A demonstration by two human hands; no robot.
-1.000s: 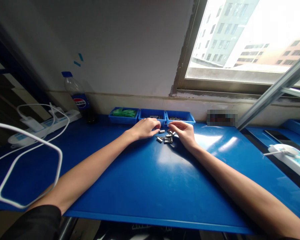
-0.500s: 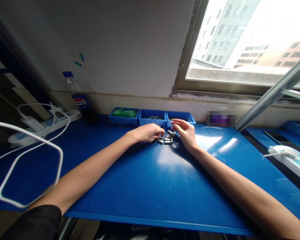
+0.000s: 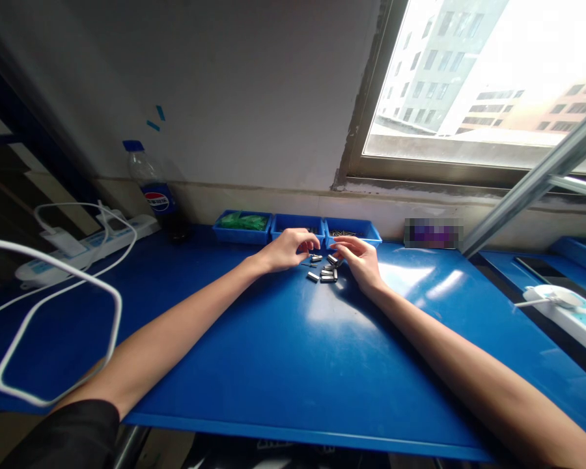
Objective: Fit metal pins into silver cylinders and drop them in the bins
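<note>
My left hand (image 3: 290, 249) hovers at the left of a loose group of small metal pieces (image 3: 328, 272) on the blue table (image 3: 293, 365). Its fingers are curved and a little apart, with nothing visible between them. A thin dark pin-like piece (image 3: 308, 265) and a short metal piece (image 3: 316, 258) lie just below it. At the group's right side, my right hand (image 3: 361, 259) has its thumb and forefinger close together; whatever they may hold is too small to make out. Another metal piece (image 3: 332, 259) lies beside that thumb.
Behind my hands stand three blue bins: one with green material (image 3: 241, 221), a middle bin (image 3: 273, 238) partly covered by my left hand, and a right bin (image 3: 366, 229) with thin metal parts. A cola bottle (image 3: 159, 195), power strips (image 3: 576, 312) and a white cable (image 3: 120, 312) flank them.
My left hand has lifted and moved slightly away from me, uncovering small pieces beneath it. My right hand has shifted slightly left, and the right bin's contents show more.
</note>
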